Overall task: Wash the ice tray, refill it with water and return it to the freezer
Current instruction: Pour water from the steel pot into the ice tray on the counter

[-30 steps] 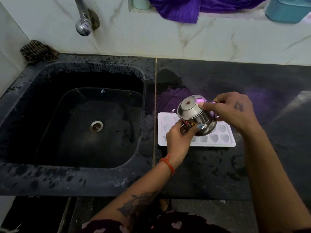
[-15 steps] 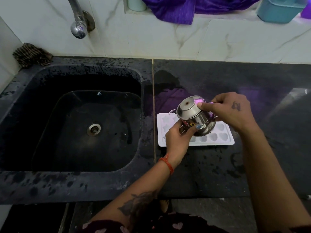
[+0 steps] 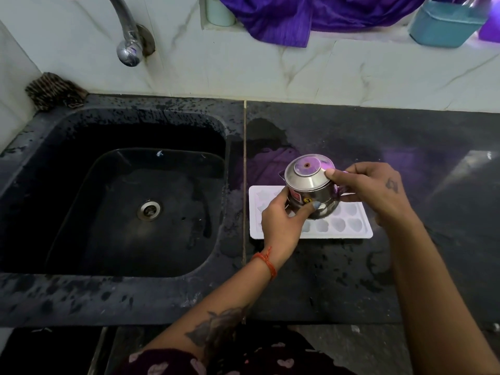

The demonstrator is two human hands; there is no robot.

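A white ice tray (image 3: 349,230) with heart and star shaped cells lies flat on the black counter, just right of the sink. Above it a small steel pot (image 3: 311,189) is tipped over, its base turned up toward me. My left hand (image 3: 281,226) grips the pot from below and the left, with the thumb across its side. My right hand (image 3: 370,189) holds it from the right, thumb pressed on the base's rim. Both hands and the pot hide the tray's middle cells. I cannot see any water falling.
The black sink (image 3: 116,201) with its drain (image 3: 148,209) lies to the left, under a steel tap (image 3: 129,51). A scrubber (image 3: 54,90) sits at the sink's back left corner. Purple cloth (image 3: 284,17) and a teal tub (image 3: 443,25) rest on the ledge. The counter (image 3: 405,147) is wet.
The pot has tipped slightly further, its base facing up more. Both hands keep the same hold over the tray.
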